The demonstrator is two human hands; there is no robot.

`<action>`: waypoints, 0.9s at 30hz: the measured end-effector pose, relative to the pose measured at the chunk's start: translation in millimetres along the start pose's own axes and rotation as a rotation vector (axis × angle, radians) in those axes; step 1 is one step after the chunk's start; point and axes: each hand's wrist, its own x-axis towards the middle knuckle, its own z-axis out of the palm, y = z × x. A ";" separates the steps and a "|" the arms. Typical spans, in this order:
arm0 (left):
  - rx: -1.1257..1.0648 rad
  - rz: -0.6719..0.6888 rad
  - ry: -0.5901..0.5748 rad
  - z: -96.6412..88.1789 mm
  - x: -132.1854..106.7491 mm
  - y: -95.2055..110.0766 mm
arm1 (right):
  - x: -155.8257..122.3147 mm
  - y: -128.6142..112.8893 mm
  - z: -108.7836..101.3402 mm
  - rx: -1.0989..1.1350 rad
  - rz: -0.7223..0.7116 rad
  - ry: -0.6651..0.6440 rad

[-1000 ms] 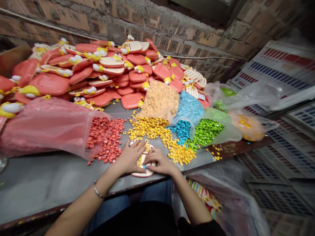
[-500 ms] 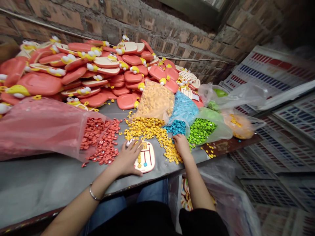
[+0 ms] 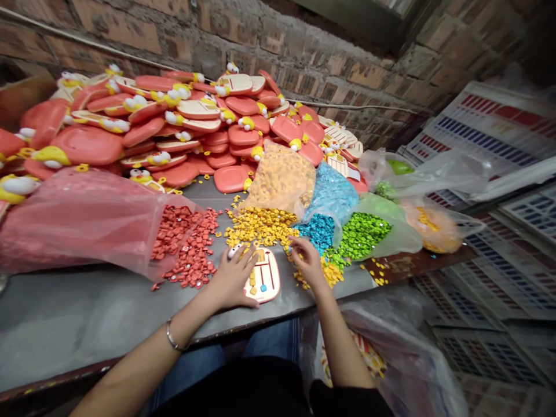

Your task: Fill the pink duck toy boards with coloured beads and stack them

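Observation:
A cream toy board [image 3: 271, 272] with red slots and a googly-eyed end lies flat on the grey tabletop. In its slots sit several yellow pieces and one blue piece [image 3: 263, 288]. My left hand [image 3: 234, 278] grips the board's left side, fingers over the top and thumb at the near edge. To the right of the board, my right hand [image 3: 307, 263] hovers by the small yellow pieces [image 3: 260, 225] and blue pieces [image 3: 319, 230]. Its fingers are curled together; whatever they hold is too small to make out.
Red pieces [image 3: 186, 249] spill from a large pink bag [image 3: 82, 220] on the left. Green pieces [image 3: 365, 231] lie in a bag on the right. Behind, a heap of red-backed toy boards [image 3: 174, 127] leans toward the brick wall. Crates [image 3: 473, 133] stand on the right.
My right hand has moved left from the blue pieces toward the board, its fingers curled. My left hand stays on the board. The view has shifted slightly.

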 end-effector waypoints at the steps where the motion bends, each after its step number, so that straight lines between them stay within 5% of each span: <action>1: 0.000 0.001 0.005 0.2 0.0 -0.3 | 2.0 -8.1 7.5 0.032 -0.040 -0.072; 5: -0.001 0.016 0.015 -0.2 -0.7 -2.6 | 10.4 -25.2 29.9 0.079 -0.094 -0.176; 12: -0.026 0.016 -0.004 -3.6 -1.0 -4.9 | 11.6 -9.8 48.4 -0.156 -0.186 -0.168; 27: -0.040 0.015 0.007 -1.5 0.7 -6.3 | 1.5 -8.5 43.1 -0.245 -0.224 -0.215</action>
